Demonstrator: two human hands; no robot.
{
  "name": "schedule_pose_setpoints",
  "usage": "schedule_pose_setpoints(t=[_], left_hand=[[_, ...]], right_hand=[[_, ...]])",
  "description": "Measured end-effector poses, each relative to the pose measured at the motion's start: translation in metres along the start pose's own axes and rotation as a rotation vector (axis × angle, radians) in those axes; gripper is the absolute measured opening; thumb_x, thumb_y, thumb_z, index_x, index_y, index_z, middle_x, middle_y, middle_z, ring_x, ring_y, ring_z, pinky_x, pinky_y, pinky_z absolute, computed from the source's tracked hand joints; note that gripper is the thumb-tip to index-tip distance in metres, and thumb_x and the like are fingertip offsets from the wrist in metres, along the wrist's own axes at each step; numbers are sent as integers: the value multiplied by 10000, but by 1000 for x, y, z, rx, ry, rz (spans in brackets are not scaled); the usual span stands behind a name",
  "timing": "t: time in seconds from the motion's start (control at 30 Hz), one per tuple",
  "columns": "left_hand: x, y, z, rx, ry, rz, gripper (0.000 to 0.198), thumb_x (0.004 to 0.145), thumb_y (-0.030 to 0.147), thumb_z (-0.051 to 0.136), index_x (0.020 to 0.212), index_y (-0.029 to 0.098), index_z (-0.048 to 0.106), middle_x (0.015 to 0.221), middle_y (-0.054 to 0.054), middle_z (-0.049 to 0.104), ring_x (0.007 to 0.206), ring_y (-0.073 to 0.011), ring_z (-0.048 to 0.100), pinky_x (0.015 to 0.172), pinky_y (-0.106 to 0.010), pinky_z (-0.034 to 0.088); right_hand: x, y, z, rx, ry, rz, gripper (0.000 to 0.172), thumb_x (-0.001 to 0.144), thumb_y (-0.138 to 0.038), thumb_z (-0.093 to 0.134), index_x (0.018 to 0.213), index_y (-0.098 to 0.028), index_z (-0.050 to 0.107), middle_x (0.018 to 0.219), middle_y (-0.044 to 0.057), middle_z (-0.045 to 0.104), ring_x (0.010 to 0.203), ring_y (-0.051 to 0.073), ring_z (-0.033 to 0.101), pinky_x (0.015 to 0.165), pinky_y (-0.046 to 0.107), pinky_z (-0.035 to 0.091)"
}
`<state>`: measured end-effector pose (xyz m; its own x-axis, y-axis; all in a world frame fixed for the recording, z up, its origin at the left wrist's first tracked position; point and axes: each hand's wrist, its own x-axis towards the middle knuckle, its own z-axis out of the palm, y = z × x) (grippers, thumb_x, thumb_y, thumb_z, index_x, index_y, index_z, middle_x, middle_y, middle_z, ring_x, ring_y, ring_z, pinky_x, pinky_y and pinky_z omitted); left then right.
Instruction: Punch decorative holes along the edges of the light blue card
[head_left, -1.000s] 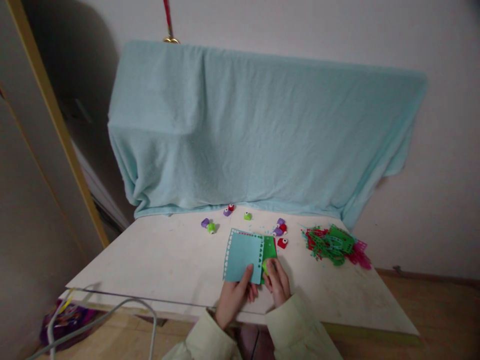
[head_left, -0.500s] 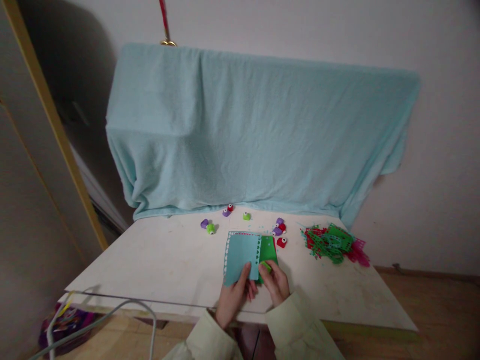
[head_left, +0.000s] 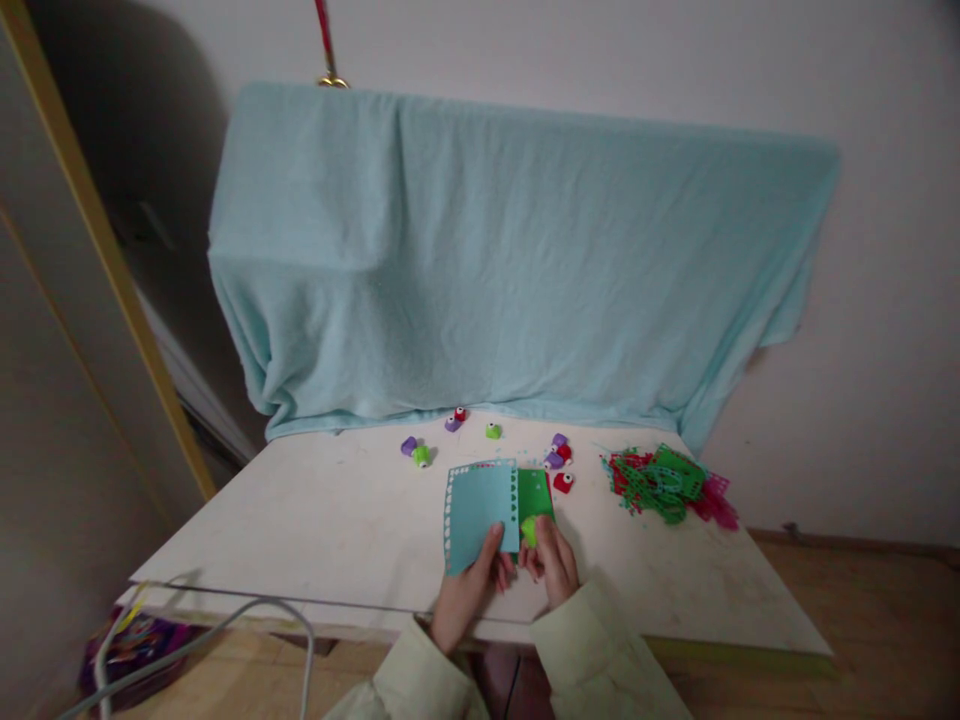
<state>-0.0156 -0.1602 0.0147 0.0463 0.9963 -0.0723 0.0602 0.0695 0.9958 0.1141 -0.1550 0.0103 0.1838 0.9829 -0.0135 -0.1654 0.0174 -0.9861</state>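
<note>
A light blue sheet of paper [head_left: 476, 510] has rows of small cut-outs along its left, top and right edges. My left hand [head_left: 469, 592] pinches its lower right part, thumb on top. In my right hand [head_left: 556, 568] is a small lime-green craft paper punch [head_left: 529, 530], held just right of the sheet's right edge; whether it touches the paper I cannot tell. A green sheet [head_left: 535, 491] lies on the table behind the punch, partly covered by the blue one, and a thin strip of red shows at its right side.
Several small punches lie farther back on the white table [head_left: 315, 520]: a purple and green pair [head_left: 415, 452], a lone green punch [head_left: 493, 431], a red punch [head_left: 563, 483]. Punched paper scraps [head_left: 667, 485] are heaped at right. A light blue cloth [head_left: 510, 260] hangs behind. A grey cable [head_left: 247, 605] loops in front.
The punch has turned in my right hand, so more of it shows, and the fingers have shifted around it. The blue sheet has tilted and moved slightly left.
</note>
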Motion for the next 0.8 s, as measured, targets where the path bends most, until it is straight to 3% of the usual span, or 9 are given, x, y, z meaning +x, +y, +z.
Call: schedule_pose_setpoints(t=[0.23, 0.43, 0.67, 0.8], left_hand=[[-4, 16, -1, 41, -84, -40, 542, 847, 614, 404, 576, 193, 612, 554, -16, 610, 565, -159, 575, 740, -269, 468], [0, 6, 2, -16, -150, -38, 576, 884, 581, 370, 572, 172, 629, 532, -24, 586, 537, -157, 560, 682, -276, 465], [1, -5, 4, -60, -88, -3, 520, 874, 551, 432, 594, 159, 627, 564, -29, 622, 547, -158, 576, 668, -271, 468], [0, 0, 5, -89, -56, -24, 533, 875, 560, 421, 582, 164, 623, 564, -29, 621, 559, -159, 584, 671, -268, 471]], right_hand=[[1, 1, 1, -5, 30, 30, 538, 722, -728, 525, 613, -202, 511, 427, -44, 409, 358, 90, 318, 370, 242, 200], [-1, -2, 3, 6, 12, 31, 500, 759, -685, 519, 654, -196, 503, 447, -51, 416, 376, 83, 330, 371, 217, 199], [-1, -5, 4, -84, 3, -37, 459, 701, -628, 626, 768, -176, 574, 452, -65, 415, 389, 77, 308, 367, 206, 199], [-2, -5, 5, -63, 3, -58, 441, 651, -595, 684, 727, -175, 572, 523, -46, 448, 462, 94, 385, 420, 213, 283]])
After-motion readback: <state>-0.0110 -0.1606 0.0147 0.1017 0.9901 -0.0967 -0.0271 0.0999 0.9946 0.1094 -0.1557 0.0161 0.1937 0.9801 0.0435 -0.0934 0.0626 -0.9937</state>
